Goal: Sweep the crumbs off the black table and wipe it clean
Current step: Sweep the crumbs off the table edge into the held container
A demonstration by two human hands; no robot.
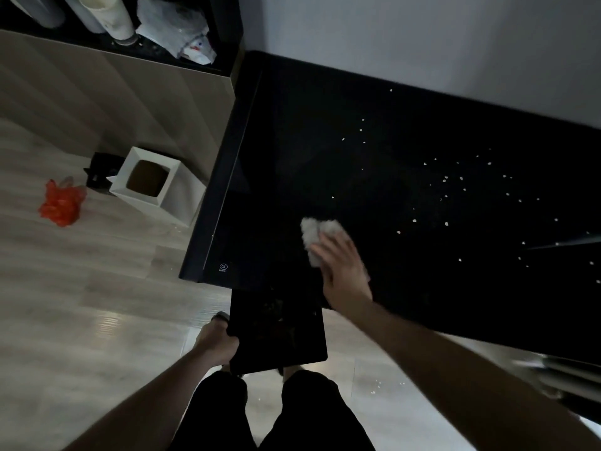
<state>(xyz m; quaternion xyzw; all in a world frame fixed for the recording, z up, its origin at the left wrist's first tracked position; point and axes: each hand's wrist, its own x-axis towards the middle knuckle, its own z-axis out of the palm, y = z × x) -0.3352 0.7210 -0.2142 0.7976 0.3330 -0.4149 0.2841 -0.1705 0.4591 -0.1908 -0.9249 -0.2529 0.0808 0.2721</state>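
Head view, looking down. Black counter [325,141] filling upper right, set against pale wall [422,34]. White crumbs [445,180] scattered over the counter's right half, thickest mid-right, a few stragglers toward the far edge; left half near the corner bare. Small printed mark near the counter's front left corner.

Right hand [344,271] flat on the counter near its front edge, fingers spread and pressed down on a white crumpled cloth [317,231]; grip flattened over the cloth rather than curled, cloth protruding beyond the fingertips to the far left. Hand slightly motion-blurred. Nearest crumbs lying just right of the cloth.

Left hand [218,343] below counter level, grip clenched on the left edge of a black flat tray [279,330]. Tray held roughly level, its far edge tucked against or just under the counter's front edge, directly below the right hand. Faint specks on the tray surface, too dark to identify.

Floor [81,304] pale wood-look plank. A few white crumbs on floor near the feet, right of the dark-clad legs. White square bin [169,203] on floor beside the counter's left end, brown interior. Red plastic bag [60,203] crumpled on floor, left of the bin. Shelf unit upper left holding a pale roll and crumpled white plastic bags [182,30].
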